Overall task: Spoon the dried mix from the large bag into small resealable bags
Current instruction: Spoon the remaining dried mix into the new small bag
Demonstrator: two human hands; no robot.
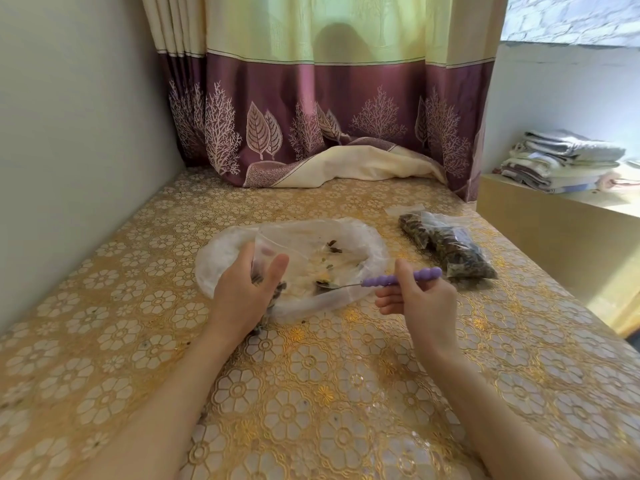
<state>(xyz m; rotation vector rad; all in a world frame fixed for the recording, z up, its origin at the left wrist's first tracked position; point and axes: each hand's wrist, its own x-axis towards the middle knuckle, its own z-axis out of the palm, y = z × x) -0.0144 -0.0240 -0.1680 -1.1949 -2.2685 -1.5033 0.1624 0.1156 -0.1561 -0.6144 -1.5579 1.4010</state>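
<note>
Left hand [242, 289] curls round small resealable bag [268, 258], propping its mouth toward the scoop. Right hand [419, 299], fingers pinching purple-handled spoon [384, 281], rakes last dried mix [334, 250] inside nearly spent large bag [360, 237], flattened on the surface [311, 393]. Filled bags [450, 247] parked aside right.

Large bag [346, 237] (nearly empty), flat

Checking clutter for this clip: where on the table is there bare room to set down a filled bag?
Bare tablecloth lies between the forearms, nearer than the large bag, and along the wall on the left. It is crowded from the small bag in the left hand across to the filled bags.
</note>
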